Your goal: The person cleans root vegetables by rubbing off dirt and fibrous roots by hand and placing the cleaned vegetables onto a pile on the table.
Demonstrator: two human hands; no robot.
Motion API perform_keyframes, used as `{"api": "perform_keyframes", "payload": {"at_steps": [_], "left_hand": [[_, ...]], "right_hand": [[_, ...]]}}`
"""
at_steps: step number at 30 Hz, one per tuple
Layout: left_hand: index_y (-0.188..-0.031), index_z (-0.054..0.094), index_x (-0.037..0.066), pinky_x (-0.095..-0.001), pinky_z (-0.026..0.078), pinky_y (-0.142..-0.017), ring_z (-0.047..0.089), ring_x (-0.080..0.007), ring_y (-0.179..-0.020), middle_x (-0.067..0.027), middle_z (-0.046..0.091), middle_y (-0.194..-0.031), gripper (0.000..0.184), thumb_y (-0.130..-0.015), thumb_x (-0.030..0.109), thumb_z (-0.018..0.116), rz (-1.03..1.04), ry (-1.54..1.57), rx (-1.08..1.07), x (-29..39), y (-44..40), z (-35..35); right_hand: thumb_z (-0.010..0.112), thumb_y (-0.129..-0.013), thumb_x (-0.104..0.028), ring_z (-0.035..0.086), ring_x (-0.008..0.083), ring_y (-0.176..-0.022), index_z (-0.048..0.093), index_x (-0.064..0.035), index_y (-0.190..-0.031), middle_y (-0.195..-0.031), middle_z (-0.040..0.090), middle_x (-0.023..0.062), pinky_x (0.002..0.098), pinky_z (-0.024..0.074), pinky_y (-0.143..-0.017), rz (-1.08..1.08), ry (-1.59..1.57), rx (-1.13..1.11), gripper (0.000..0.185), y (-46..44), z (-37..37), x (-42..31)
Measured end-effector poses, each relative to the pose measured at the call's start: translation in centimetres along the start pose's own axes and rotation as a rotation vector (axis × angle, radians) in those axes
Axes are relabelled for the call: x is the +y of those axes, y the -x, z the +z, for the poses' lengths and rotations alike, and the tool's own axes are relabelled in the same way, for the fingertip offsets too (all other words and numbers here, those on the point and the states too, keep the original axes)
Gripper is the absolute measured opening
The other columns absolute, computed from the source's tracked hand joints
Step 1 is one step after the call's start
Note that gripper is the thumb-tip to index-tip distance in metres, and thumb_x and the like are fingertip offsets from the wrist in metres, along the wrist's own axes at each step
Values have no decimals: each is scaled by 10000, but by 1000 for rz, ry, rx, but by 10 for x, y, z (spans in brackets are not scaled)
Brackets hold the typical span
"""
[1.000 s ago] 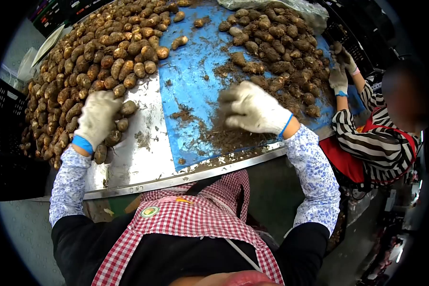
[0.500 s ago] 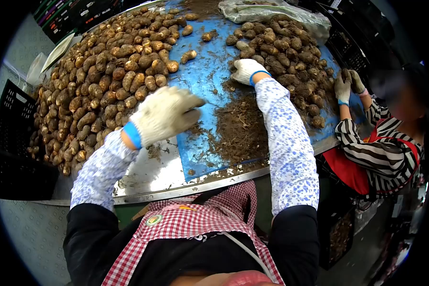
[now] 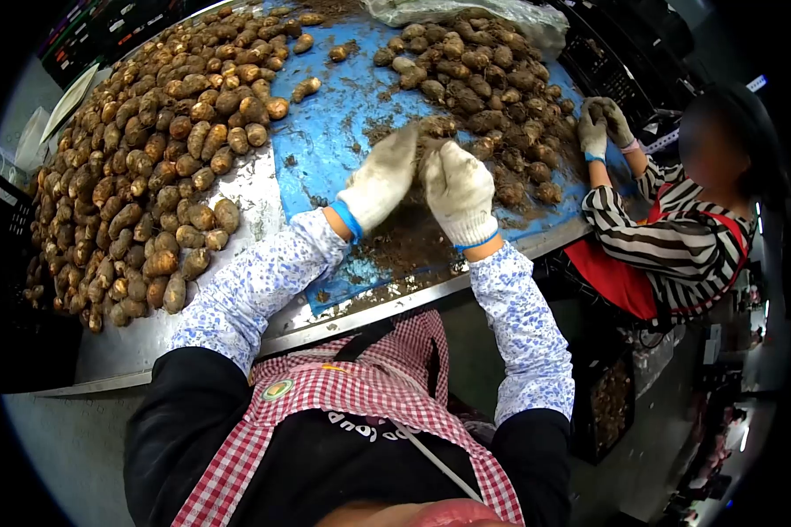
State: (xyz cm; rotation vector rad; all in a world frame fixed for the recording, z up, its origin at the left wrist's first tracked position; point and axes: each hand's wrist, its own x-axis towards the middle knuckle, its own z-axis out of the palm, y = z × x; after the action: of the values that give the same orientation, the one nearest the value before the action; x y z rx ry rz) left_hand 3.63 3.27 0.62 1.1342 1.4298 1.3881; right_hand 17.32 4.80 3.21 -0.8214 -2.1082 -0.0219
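My gloved left hand [image 3: 380, 183] and gloved right hand [image 3: 460, 186] meet over the blue sheet [image 3: 325, 180], knuckles up. Between their fingertips shows a dirty, hairy taro [image 3: 436, 128], partly hidden by the gloves. The fingers of my right hand are curled in tightly, and those of my left close against the taro from the other side. Just beyond lies a heap of soil-covered taros [image 3: 492, 79]. Loose soil and root fibres [image 3: 404, 250] are spread beneath my hands. A larger heap of cleaner taros [image 3: 149, 167] covers the table's left side.
A metal table edge [image 3: 369, 318] runs before my apron. At right, a co-worker in striped sleeves [image 3: 677, 228] has gloved hands near the soiled heap. A clear plastic bag [image 3: 475, 19] lies at the back. Dark crates [image 3: 0, 220] stand at the left; a few taros lie apart [image 3: 306, 89].
My left hand has moved right, from above the bare metal, to meet my right hand. My right hand has come away from the soiled heap toward me, now with a taro. The view has shifted.
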Motion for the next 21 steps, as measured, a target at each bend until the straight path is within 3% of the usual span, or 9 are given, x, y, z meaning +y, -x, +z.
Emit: {"api": "perform_keyframes", "payload": {"at_steps": [4, 6, 8, 12, 14, 16, 17, 19, 21], "left_hand": [[-1239, 548, 15, -315, 558, -525, 706, -211, -716, -193, 701, -959, 378, -1005, 306, 490, 455, -584, 40, 9, 9, -4], [-1251, 538, 9, -308, 565, -534, 706, -208, -729, -207, 694, -948, 342, -999, 237, 509, 512, -826, -73, 49, 33, -14], [-1274, 517, 8, -288, 569, -563, 692, -201, -782, -189, 663, -1073, 322, -996, 167, 493, 544, -843, -140, 54, 36, -20], [-1328, 465, -20, -327, 467, -935, 570, -262, -1105, -187, 572, -1235, 407, -932, 57, 516, 301, -797, -348, 9, 6, -23], [-1323, 470, -21, -349, 451, -1018, 557, -284, -1165, -185, 570, -1244, 389, -945, 72, 472, 205, -755, -364, 6, 1, -21], [-1258, 532, 7, -365, 500, -910, 612, -272, -1055, -159, 630, -1149, 356, -1032, 204, 340, -21, -355, -80, 19, 10, -3], [-1258, 550, 18, -360, 490, -929, 608, -264, -1081, -152, 625, -1196, 367, -1039, 228, 344, 330, -560, -65, -2, 4, -6], [-1262, 553, 15, -351, 472, -959, 597, -259, -1099, -157, 612, -1224, 384, -1046, 253, 344, 318, -667, -144, 25, 19, -13], [-1269, 544, 8, -360, 457, -990, 590, -258, -1123, -153, 599, -1247, 388, -1047, 268, 360, 312, -443, -174, 15, 9, -9]], "right_hand": [[538, -998, -253, 668, 259, -691, 626, -7, -1088, -808, 675, 154, 350, 535, -603, 343, -404, 178, 277, 15, 26, -1], [460, -1029, -337, 658, 215, -715, 617, -19, -1117, -796, 666, 110, 303, 537, -656, 1163, -1325, 35, 365, 9, 11, -15], [418, -1037, -368, 648, 174, -799, 611, -40, -1119, -790, 637, 72, 258, 530, -685, 1072, -1018, -351, 389, 13, 8, 4], [559, -980, -218, 570, 225, -478, 599, -76, -949, -546, 546, 58, 336, 466, -436, 237, 196, -58, 151, 2, 8, -26], [580, -959, -175, 612, 271, -521, 605, -60, -1010, -548, 562, 75, 363, 514, -477, -38, 363, 20, 129, -2, 5, -26], [520, -981, -246, 620, 331, -529, 585, -79, -848, -562, 582, 122, 391, 524, -469, 173, 181, 35, 223, 1, 11, -22], [501, -996, -268, 624, 277, -624, 595, -53, -917, -684, 608, 116, 355, 526, -556, 321, -163, -31, 248, 8, 18, -13], [462, -1027, -313, 632, 170, -812, 616, -2, -1055, -928, 659, 103, 284, 531, -729, 698, -860, 8, 348, 9, 21, -9], [437, -1036, -342, 612, 163, -898, 590, 4, -1163, -1064, 631, 113, 275, 515, -773, 896, -908, -149, 399, 9, 0, -19]]}}
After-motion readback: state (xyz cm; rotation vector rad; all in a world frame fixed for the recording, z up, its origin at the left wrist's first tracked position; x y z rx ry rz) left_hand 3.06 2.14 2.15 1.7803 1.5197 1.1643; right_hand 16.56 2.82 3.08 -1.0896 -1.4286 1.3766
